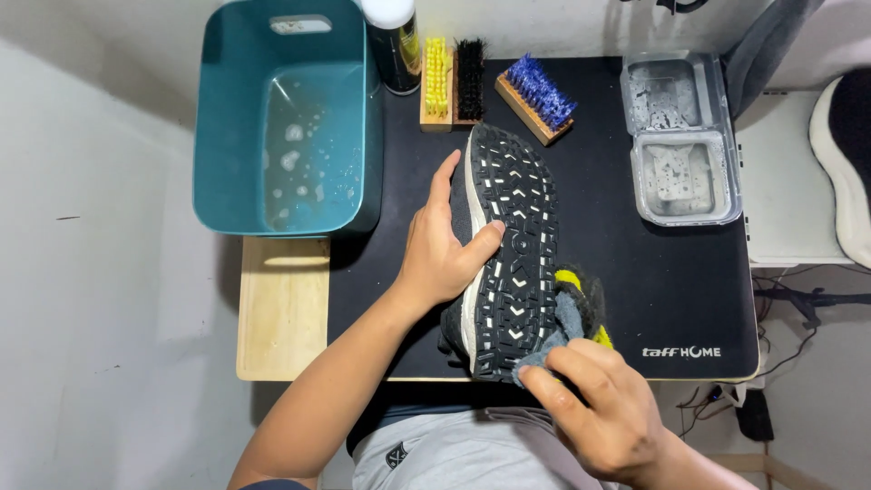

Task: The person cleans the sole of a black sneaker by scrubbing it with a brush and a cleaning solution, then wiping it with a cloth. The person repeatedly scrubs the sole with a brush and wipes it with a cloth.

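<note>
Two hands are on one shoe [510,254], which lies sole-up, tipped onto its side, on the black mat [653,272] that covers the desk [283,308]. The left hand [442,247] is spread open against the shoe's side, thumb pressed onto the edge of the black, white-studded sole, steadying it without closing round it. The right hand [594,404] is curled shut on a grey cloth [555,334], pinched between thumb and fingers and laid against the heel end, just beside the yellow trim of the upper.

From how things lie, the step in hand looks like wiping down the heel and rim of the sole with the cloth. A next move would seem to call for the left hand keeping its brace firm so the shoe does not roll, while the cloth travels along the rim toward the toe; the tread grooves may snag the fabric.

Beyond the toe, at the mat's far edge, stand a yellow brush [436,80], a black brush [469,76] and a blue brush [537,96], with a dark spray can [394,45] next to them. A teal tub [288,118] holding soapy water sits to the left, and a clear double tray [682,136] lies to the right
</note>
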